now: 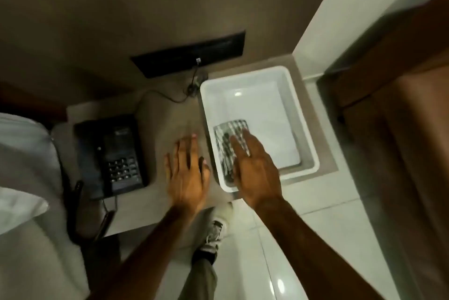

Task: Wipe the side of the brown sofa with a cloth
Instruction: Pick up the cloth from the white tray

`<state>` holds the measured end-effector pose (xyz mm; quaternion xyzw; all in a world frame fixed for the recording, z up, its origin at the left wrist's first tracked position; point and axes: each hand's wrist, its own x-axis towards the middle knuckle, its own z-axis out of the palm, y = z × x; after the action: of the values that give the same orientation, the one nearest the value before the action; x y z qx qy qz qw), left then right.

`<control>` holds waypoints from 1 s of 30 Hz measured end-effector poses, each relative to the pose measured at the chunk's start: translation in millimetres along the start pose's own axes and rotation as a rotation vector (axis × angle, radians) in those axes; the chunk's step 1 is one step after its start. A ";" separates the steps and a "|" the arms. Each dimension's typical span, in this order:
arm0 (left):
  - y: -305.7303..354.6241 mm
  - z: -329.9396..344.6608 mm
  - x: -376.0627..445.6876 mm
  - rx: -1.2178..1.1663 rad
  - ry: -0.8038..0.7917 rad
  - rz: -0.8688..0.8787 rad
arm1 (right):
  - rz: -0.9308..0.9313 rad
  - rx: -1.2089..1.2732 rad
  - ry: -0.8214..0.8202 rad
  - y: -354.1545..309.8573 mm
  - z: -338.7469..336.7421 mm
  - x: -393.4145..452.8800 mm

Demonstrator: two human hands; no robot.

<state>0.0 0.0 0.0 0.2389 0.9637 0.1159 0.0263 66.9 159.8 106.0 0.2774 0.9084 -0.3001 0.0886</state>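
sofa (398,115): big brown thing down the right edge, smooth and kinda leathery looking, standing on glossy pale floor tiles (272,256)
bench (167,115): low grey-beige matte top against the wall, with the tub and phone on it
tub (306,129): white plastic, rectangular, rounded corners, shiny inside, sits on the bench's right end
phone (114,154): black desk phone with a keypad, left side of the bench, cord trailing off the near edge
right hand (255,171): arm stretched forward, palm down, fingers straight and spread flat, reaching into the tub's near left corner over the cloth; fingertips look like they're on it but nothing's gripped
left hand (188,173): also palm down with fingers splayed, over the bare bench between phone and tub, empty; can't tell if it's touching the top
cloth (228,144): folded rectangle, grey and white checked weave, lying in the tub's near left corner, well apart from the sofa
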 end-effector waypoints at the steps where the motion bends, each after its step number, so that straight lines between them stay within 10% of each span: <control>1: -1.3 14.2 6.5 0.002 -0.025 0.010 | 0.084 0.131 0.000 4.5 11.2 13.0; 15: -11.9 16.6 14.7 -0.021 -0.139 0.039 | 0.089 -0.166 -0.074 6.0 55.4 36.0; 22: -21.7 -47.7 48.4 0.049 0.125 0.162 | 0.194 0.162 0.078 -4.5 8.7 32.2; 30: 300.2 -121.7 108.8 -0.314 -0.143 0.760 | 0.658 0.735 0.704 89.4 -141.3 -90.3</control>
<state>27.2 283.0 189.6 0.5780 0.7734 0.2460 0.0846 192.5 262.6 204.8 0.6388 0.5866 -0.4412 -0.2307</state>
